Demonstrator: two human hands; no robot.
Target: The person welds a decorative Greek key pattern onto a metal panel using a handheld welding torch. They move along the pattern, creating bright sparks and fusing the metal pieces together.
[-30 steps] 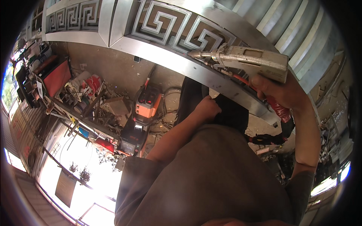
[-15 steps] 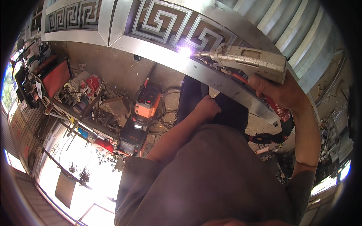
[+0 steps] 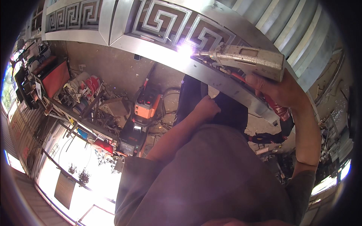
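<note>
My right hand (image 3: 272,87) is wrapped round the red grip of a welding gun (image 3: 249,60) with a worn metal body. Its nozzle points left at a silver metal panel (image 3: 222,81) with square spiral fretwork (image 3: 162,22). A bright white-violet glare (image 3: 186,52) burns at the nozzle tip, on the seam between the frame bar and the fretwork, and hides the contact. My left hand (image 3: 208,108) is closed in a fist and rests by my dark trouser leg (image 3: 232,111), below the panel; nothing shows sticking out of it.
An orange and black machine (image 3: 146,107) stands on the floor to the left, with cables round it. Farther left, a cluttered bench (image 3: 81,115) holds boxes and scraps. Ribbed metal sheeting (image 3: 301,34) lies at the upper right. A dark cable (image 3: 267,138) hangs below the gun.
The welding gun and my right hand have shifted very slightly left. The glare at the nozzle looks larger. My left hand has stayed in place.
</note>
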